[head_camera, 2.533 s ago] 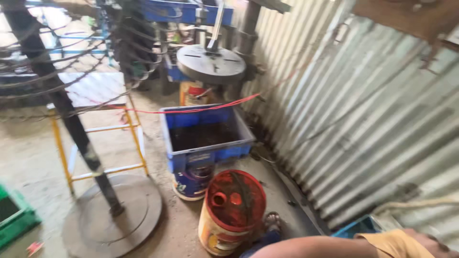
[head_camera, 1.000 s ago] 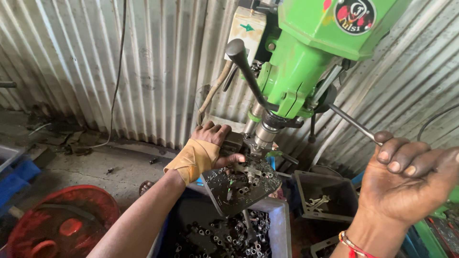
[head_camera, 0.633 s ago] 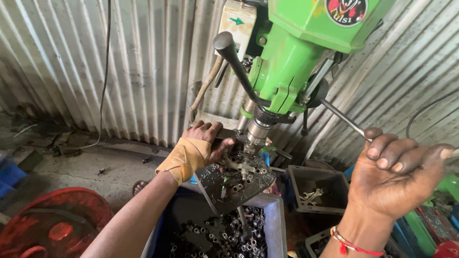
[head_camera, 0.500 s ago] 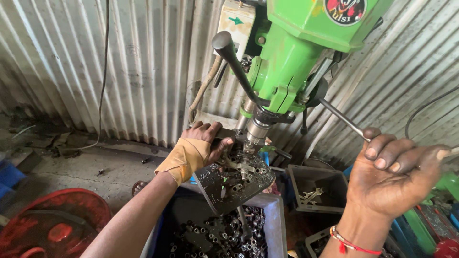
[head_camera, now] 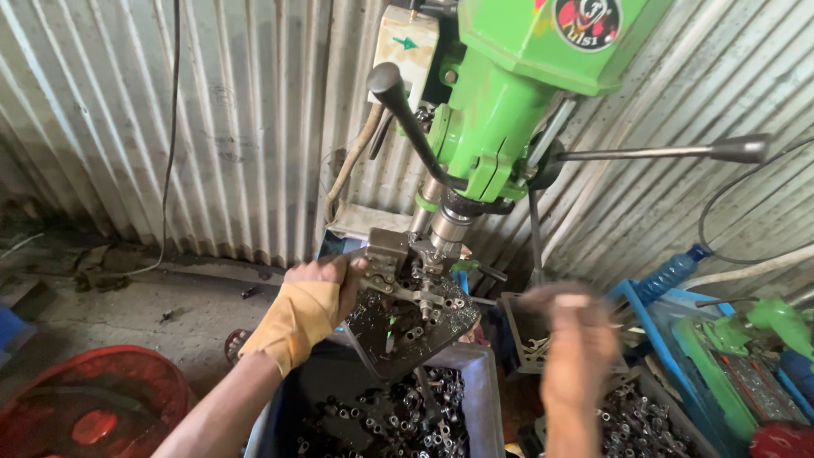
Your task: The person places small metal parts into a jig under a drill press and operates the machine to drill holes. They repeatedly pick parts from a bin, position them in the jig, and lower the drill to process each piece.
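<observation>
A green drill press (head_camera: pixel 517 76) stands against the corrugated wall, its spindle (head_camera: pixel 448 227) over a dark work table (head_camera: pixel 415 326) littered with small metal parts. My left hand (head_camera: pixel 318 293), in a tan wrap, rests at the left edge of the metal fixture (head_camera: pixel 392 259) under the spindle, fingers curled on it. My right hand (head_camera: pixel 570 335) is blurred in mid-air, low and to the right of the table, off the feed handle (head_camera: pixel 678 153); whether it holds anything cannot be made out.
A bin (head_camera: pixel 381 416) of small metal pieces sits below the table. A grey tray (head_camera: pixel 530 331) and another parts bin (head_camera: pixel 640 420) lie to the right, beside blue and green items (head_camera: pixel 721 339). A red round container (head_camera: pixel 93 407) is at lower left.
The view swung from the floor buckets to the drill press. My right hand let go of the feed handle and dropped down; the handle now stands free. My left hand stayed at the fixture.
</observation>
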